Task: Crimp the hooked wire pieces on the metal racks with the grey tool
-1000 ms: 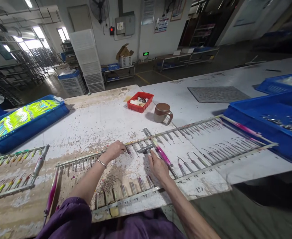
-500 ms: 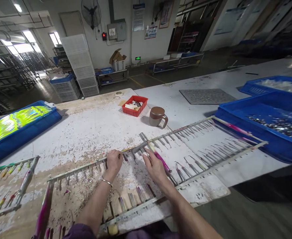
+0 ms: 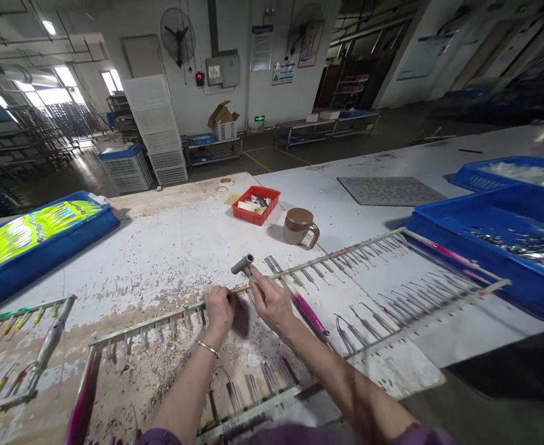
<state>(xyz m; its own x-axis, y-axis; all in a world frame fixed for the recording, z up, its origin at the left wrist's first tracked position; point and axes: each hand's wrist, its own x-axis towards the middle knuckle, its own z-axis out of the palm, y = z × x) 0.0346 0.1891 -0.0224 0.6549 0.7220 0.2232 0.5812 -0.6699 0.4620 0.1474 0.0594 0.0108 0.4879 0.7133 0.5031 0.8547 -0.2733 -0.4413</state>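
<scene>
My right hand (image 3: 272, 303) is closed round the handle of a small hammer; its grey, pipe-like metal head (image 3: 243, 264) is raised just above the frame's far bar. Beside it, my left hand (image 3: 220, 309) rests at that same bar with its fingers closed; anything between them is hidden. The long metal frame (image 3: 146, 323) lies flat on the table, with pink-stained cross bars. Along both long bars sit several slim metal pieces with bent wire tips (image 3: 369, 316). A flat metal bar (image 3: 273, 264) sticks out past the far bar, in line with a pink cross bar (image 3: 310, 313).
Beyond the frame stand a red tray (image 3: 253, 213) of small parts and a lidded brown mug (image 3: 298, 226). Blue bins (image 3: 420, 213) are at the right, one holding shiny metal pieces. A blue tray (image 3: 44, 247) with yellow packets lies left, near another frame (image 3: 44, 352). Crumbs litter the table.
My right hand has lifted the hammer, its head now up off the bar instead of down at it. My left hand stays at the bar. The view has shifted slightly.
</scene>
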